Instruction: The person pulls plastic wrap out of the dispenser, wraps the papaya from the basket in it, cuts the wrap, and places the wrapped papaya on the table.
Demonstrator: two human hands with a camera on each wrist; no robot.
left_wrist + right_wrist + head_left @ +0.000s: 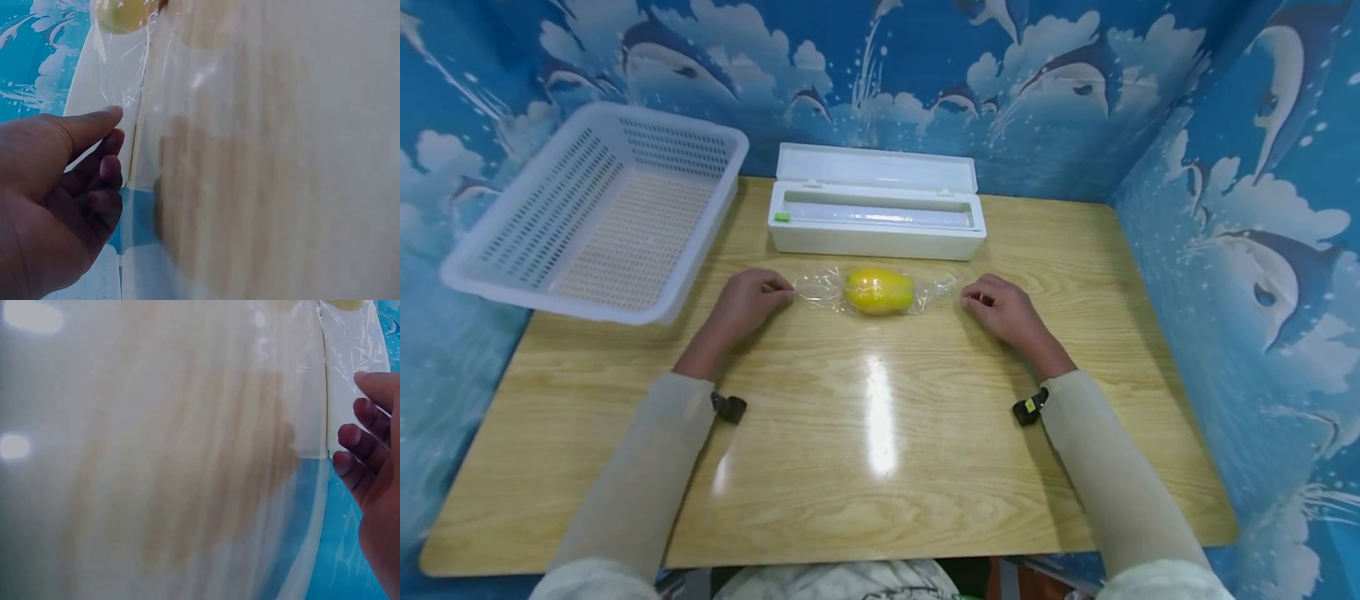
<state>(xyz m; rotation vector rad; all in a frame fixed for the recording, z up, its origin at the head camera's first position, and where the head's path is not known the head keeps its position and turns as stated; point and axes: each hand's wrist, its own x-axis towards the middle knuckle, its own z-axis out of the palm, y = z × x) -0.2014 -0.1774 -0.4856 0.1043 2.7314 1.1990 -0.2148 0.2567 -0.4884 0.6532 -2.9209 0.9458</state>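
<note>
A yellow mango-like fruit (880, 291) lies near the middle of the table, wrapped in clear cling film (822, 289) that gathers out to both sides. My left hand (752, 304) pinches the film's left end between thumb and fingertips, its other fingers curled. At the opposite end my right hand (1002, 308) pinches the film the same way. In the left wrist view, creases in the film (122, 69) run from the fruit down to the thumb tip. The index fingers are mostly hidden behind the thumbs in both wrist views.
Just behind the fruit stands a white cling film dispenser (880, 242), its lid raised and a roll inside. A white slotted basket (700, 275) sits at the back left. Dolphin-print sheets (880, 75) surround the wooden table (880, 508) at the back and sides.
</note>
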